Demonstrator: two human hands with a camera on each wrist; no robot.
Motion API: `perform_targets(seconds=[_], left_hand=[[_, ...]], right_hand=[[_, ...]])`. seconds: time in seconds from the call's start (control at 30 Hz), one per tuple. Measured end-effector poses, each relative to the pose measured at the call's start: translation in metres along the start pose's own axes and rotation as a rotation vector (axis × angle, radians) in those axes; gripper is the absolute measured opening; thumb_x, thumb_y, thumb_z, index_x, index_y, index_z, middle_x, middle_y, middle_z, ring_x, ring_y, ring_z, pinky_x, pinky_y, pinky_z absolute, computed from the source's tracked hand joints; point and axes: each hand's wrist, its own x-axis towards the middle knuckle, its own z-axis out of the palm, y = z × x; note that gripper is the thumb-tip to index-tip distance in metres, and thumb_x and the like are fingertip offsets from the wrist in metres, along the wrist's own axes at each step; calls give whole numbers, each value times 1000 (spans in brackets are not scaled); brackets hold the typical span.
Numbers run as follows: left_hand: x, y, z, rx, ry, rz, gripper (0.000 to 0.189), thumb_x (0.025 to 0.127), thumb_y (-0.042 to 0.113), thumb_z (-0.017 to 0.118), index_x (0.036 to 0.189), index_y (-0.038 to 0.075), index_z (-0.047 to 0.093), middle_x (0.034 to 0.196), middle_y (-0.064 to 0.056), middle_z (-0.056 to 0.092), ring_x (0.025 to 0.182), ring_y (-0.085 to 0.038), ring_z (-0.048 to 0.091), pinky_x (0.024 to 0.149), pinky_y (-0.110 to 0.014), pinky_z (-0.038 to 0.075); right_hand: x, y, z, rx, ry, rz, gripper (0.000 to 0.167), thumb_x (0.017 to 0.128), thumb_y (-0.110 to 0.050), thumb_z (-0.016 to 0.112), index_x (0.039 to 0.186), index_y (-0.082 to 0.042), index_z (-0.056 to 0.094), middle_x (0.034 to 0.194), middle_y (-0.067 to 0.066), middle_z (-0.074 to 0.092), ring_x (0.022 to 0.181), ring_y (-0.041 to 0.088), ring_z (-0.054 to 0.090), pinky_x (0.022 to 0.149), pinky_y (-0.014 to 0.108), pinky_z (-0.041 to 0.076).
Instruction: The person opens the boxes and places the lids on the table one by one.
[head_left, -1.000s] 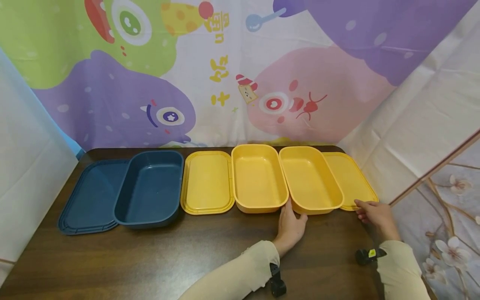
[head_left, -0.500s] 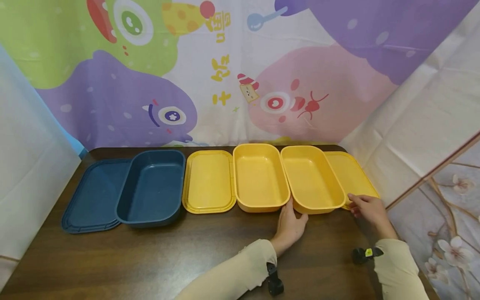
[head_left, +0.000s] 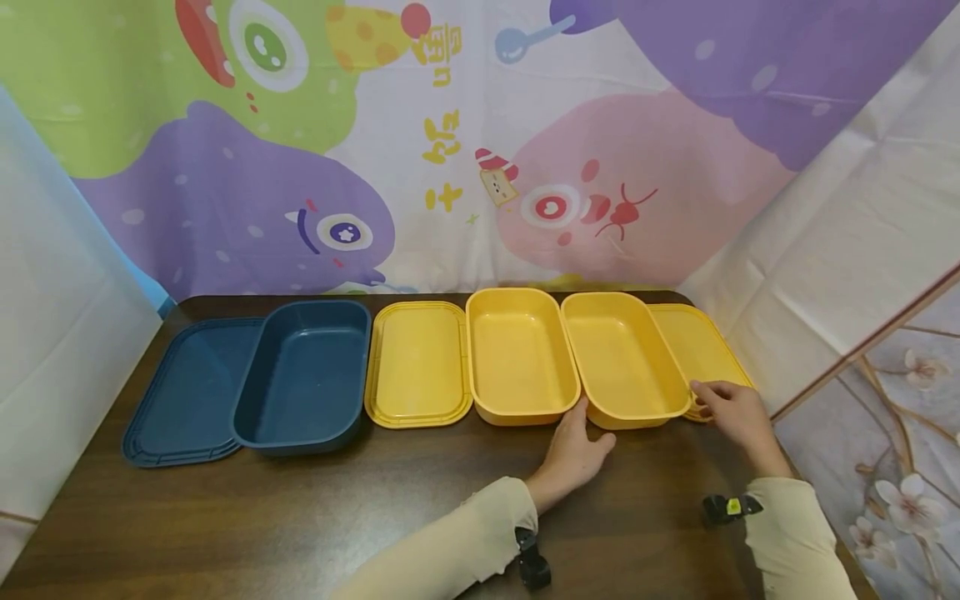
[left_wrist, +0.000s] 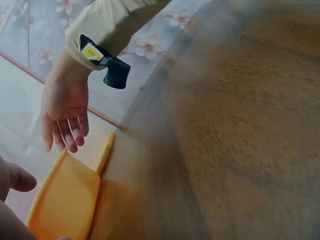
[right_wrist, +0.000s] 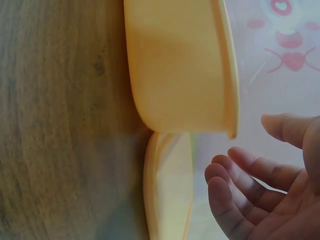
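Note:
Two yellow boxes stand side by side in the head view, a middle yellow box and a right yellow box. My left hand has its fingertips at the front of the middle box, thumb spread apart, holding nothing. My right hand is by the front right corner of the right box, over the right yellow lid. In the right wrist view its fingers are loosely bent with nothing between them. The right lid lies partly hidden behind the right box.
A left yellow lid lies left of the middle box. Further left stand a dark blue box and, partly under it in this view, a blue lid. A printed curtain hangs behind the brown table.
My right hand has moved left, from the right lid's front edge toward the right box's corner. My left hand has drawn back slightly toward me and left. The boxes stay in place.

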Motion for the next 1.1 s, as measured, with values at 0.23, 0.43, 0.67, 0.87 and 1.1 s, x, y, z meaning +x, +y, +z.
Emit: perform_targets(seconds=[0.23,0.43,0.67,0.87,1.1], left_hand=[[-4,2,-12,53,-62,32,66,91,24,64,146,-1,39,146,-17,47,128,-29,54,106,-40,44],[-8,6,-26,84,-136,17,62,91,28,65,144,2,44,142,-15,53,123,-27,58,102,-38,48],[-11,9,-42,83,-182,36,58,93,27,65,142,2,47,141,-12,54,120,-25,60,98,-36,50],[-11,10,-53,54,-206,60,51,94,26,63,138,1,52,138,-11,58,115,-24,63,92,-31,53],[-15,11,-69,13,-199,87,44,95,22,62,132,1,56,130,-16,62,110,-24,64,89,-31,54]], right_hand=[[-5,-12,1,-64,31,-38,57,100,-40,50,118,13,62,105,29,67,72,15,67,60,24,54],[-7,-18,1,-105,78,-82,54,100,-39,51,115,11,64,103,29,68,77,24,68,57,21,50],[-9,-29,2,-82,95,-113,55,99,-41,52,116,10,65,98,28,69,73,19,66,56,21,50],[-10,-40,7,-59,71,-123,54,99,-41,53,117,9,64,104,28,68,73,11,64,58,19,52],[-10,-50,16,-19,55,-160,53,99,-41,53,118,8,64,103,29,68,75,11,64,59,19,53]])
